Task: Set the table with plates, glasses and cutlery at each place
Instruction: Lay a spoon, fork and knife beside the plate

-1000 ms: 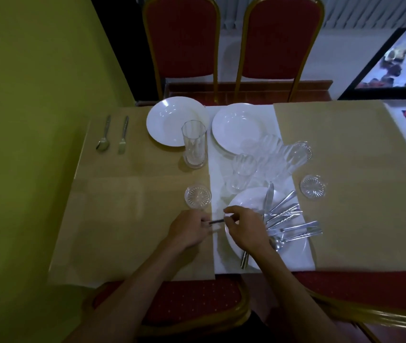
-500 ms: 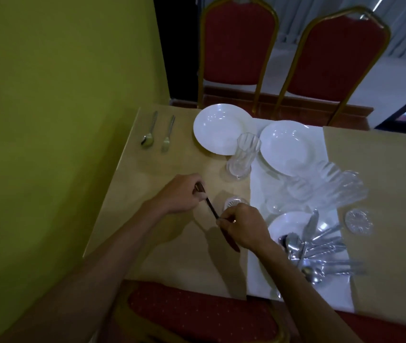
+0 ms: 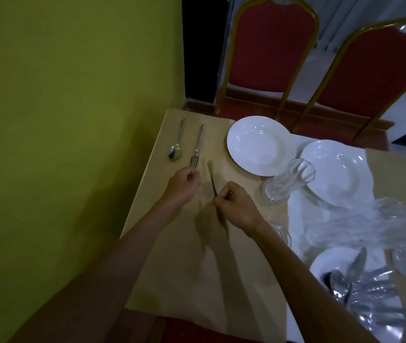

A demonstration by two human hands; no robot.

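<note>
Bare tabletop (image 3: 184, 263) nearside, fork (image 3: 197, 147) and spoon (image 3: 176, 151) ahead, plate (image 3: 256, 144) and tall glass (image 3: 288, 180) blocking right

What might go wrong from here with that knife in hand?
The right hand grips the knife close to the tall glass; a sideways swing might tip it onto the plate. The knife tip lies near the fork, so a slip might knock that askew.
</note>
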